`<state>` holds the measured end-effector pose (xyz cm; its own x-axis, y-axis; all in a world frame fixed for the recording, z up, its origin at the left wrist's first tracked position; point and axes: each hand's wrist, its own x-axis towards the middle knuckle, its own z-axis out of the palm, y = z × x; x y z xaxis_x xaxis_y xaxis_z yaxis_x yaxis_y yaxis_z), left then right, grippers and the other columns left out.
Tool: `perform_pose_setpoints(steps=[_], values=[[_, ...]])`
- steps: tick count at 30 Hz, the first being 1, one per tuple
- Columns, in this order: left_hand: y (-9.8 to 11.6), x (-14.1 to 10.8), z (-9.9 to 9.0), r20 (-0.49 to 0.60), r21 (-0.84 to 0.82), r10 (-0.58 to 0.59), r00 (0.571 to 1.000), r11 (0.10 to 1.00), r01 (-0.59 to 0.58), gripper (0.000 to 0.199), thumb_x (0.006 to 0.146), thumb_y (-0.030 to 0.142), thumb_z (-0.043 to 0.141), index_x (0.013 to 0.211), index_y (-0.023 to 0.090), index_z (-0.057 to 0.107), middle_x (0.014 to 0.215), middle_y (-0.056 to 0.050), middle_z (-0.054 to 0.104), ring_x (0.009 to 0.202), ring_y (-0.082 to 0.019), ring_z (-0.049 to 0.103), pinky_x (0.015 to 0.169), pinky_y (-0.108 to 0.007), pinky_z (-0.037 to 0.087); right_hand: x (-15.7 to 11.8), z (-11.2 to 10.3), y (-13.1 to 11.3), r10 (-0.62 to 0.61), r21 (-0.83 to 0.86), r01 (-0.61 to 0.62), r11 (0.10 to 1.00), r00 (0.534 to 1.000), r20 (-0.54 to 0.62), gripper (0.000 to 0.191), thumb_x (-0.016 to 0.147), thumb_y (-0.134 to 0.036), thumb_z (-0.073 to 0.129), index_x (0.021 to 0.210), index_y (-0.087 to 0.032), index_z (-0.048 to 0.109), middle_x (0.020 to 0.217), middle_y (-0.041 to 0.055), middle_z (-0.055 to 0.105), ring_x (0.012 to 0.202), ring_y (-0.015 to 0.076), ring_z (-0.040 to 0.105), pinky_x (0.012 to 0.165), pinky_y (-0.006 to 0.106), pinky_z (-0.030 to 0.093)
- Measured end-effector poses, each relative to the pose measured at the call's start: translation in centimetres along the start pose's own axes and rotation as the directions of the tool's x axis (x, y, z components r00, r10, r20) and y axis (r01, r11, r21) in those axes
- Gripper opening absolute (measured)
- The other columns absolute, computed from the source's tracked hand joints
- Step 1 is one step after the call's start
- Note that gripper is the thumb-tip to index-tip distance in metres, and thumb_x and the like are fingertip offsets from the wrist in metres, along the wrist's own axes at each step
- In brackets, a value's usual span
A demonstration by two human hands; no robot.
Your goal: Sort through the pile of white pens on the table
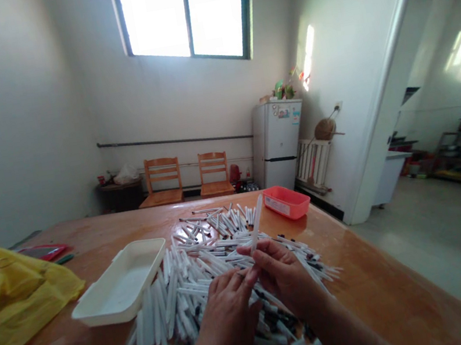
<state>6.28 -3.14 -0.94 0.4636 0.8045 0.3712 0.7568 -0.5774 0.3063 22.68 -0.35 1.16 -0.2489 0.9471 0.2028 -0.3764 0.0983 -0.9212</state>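
Note:
A translucent white pen barrel (pixel 257 221) stands up at a slight tilt between the thumb and fingers of my right hand (pixel 285 275). My left hand (pixel 231 308) is closed just beside it, its fingertips meeting the right fingers near the barrel's lower end. What the left fingers pinch is hidden. Beneath and around both hands lies a large heap of white pen parts (pixel 174 288), long tubes mostly to the left. Thinner pieces with dark tips (pixel 198 231) lie at the back, and short caps with dark parts (pixel 282 323) sit below my wrists.
On the wooden table (pixel 388 299), a cream tray (pixel 104 317) stands left of the heap and a red basket (pixel 292 200) at the back right. Yellow plastic (pixel 13 297) covers the left side. Beyond are two chairs (pixel 163 178) and a fridge (pixel 280 140).

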Motion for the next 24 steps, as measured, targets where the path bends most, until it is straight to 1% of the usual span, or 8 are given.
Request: perform_pose_setpoints(steps=[3, 4, 6, 8, 10, 16, 20, 24], values=[[-0.4, -0.2, -0.1, -0.01, 0.011, -0.071, 0.997, 0.997, 0.071, 0.061, 0.089, 0.028, 0.056, 0.149, 0.03, 0.043, 0.126, -0.008, 0.065, 0.122, -0.029, 0.051, 0.105, -0.048, 0.037, 0.5, -1.7, 0.4, -0.063, -0.311, 0.022, 0.95, 0.99, -0.125, 0.021, 0.088, -0.041, 0.064, 0.091, -0.02, 0.064, 0.072, -0.0016, 0.063, 0.055, 0.0107, 0.049, 0.054, 0.023, 0.038], [-0.5, -0.2, -0.2, -0.022, 0.015, -0.097, 0.995, 0.995, 0.098, 0.06, 0.09, 0.03, 0.055, 0.149, 0.03, 0.044, 0.122, -0.008, 0.066, 0.119, -0.029, 0.053, 0.103, -0.047, 0.038, 0.7, -2.4, 0.7, -0.096, -0.476, 0.013, 0.879, 0.984, -0.15, 0.019, 0.087, -0.038, 0.065, 0.085, -0.019, 0.063, 0.071, -0.0016, 0.062, 0.056, 0.0113, 0.049, 0.055, 0.024, 0.038], [-0.9, -0.1, -0.5, -0.048, 0.016, -0.156, 0.987, 0.988, 0.157, 0.057, 0.092, 0.031, 0.053, 0.148, 0.03, 0.045, 0.115, -0.008, 0.069, 0.113, -0.028, 0.055, 0.099, -0.045, 0.039, 1.0, -3.9, 1.2, -0.123, -0.762, -0.033, 0.647, 0.982, -0.147, 0.014, 0.084, -0.031, 0.064, 0.077, -0.019, 0.062, 0.069, -0.0009, 0.061, 0.062, 0.014, 0.053, 0.06, 0.025, 0.039], [-1.4, 0.0, -0.7, -0.072, 0.019, -0.218, 0.973, 0.975, 0.219, 0.055, 0.093, 0.031, 0.05, 0.148, 0.031, 0.045, 0.108, -0.007, 0.071, 0.107, -0.027, 0.057, 0.094, -0.043, 0.041, 1.0, -4.8, 1.5, -0.094, -0.887, -0.069, 0.456, 0.988, -0.125, 0.01, 0.081, -0.026, 0.063, 0.075, -0.019, 0.064, 0.07, 0.0006, 0.063, 0.069, 0.0164, 0.057, 0.066, 0.027, 0.04], [-1.9, 0.1, -0.9, -0.099, 0.031, -0.285, 0.953, 0.957, 0.289, 0.055, 0.095, 0.031, 0.048, 0.15, 0.03, 0.043, 0.102, -0.007, 0.072, 0.102, -0.026, 0.059, 0.09, -0.04, 0.042, 0.6, -5.1, 1.4, -0.08, -0.924, -0.083, 0.372, 0.989, -0.121, 0.007, 0.08, -0.024, 0.061, 0.076, -0.019, 0.065, 0.074, 0.0017, 0.066, 0.073, 0.0175, 0.058, 0.069, 0.027, 0.04], [-3.4, 0.1, -1.5, -0.183, 0.103, -0.478, 0.859, 0.86, 0.5, 0.055, 0.095, 0.036, 0.046, 0.149, 0.026, 0.045, 0.097, -0.01, 0.071, 0.09, -0.026, 0.062, 0.079, -0.039, 0.045, 0.1, -3.6, -1.6, -0.158, -0.953, -0.086, 0.291, 0.978, -0.136, 0.013, 0.086, -0.027, 0.056, 0.082, -0.021, 0.067, 0.078, 0.0029, 0.068, 0.073, 0.0185, 0.06, 0.067, 0.027, 0.038], [-4.2, -0.2, -1.6, -0.313, 0.158, -0.462, 0.83, 0.836, 0.525, 0.042, 0.092, 0.04, 0.051, 0.13, 0.032, 0.065, 0.125, -0.014, 0.063, 0.113, -0.035, 0.056, 0.085, -0.051, 0.047, 2.8, -4.4, -3.0, -0.092, -0.958, -0.102, 0.268, 0.987, -0.131, 0.016, 0.088, -0.029, 0.055, 0.085, -0.021, 0.069, 0.08, 0.0021, 0.07, 0.075, 0.0175, 0.061, 0.065, 0.025, 0.037], [-5.3, -0.3, -1.2, -0.429, 0.128, -0.364, 0.827, 0.882, 0.454, 0.036, 0.087, 0.041, 0.061, 0.119, 0.032, 0.073, 0.144, -0.014, 0.05, 0.138, -0.04, 0.038, 0.104, -0.064, 0.036, 8.1, -6.9, -2.6, -0.023, -0.952, -0.236, 0.194, 0.969, -0.245, 0.014, 0.087, -0.025, 0.059, 0.084, -0.016, 0.069, 0.083, 0.0042, 0.071, 0.078, 0.0165, 0.062, 0.066, 0.024, 0.039]])
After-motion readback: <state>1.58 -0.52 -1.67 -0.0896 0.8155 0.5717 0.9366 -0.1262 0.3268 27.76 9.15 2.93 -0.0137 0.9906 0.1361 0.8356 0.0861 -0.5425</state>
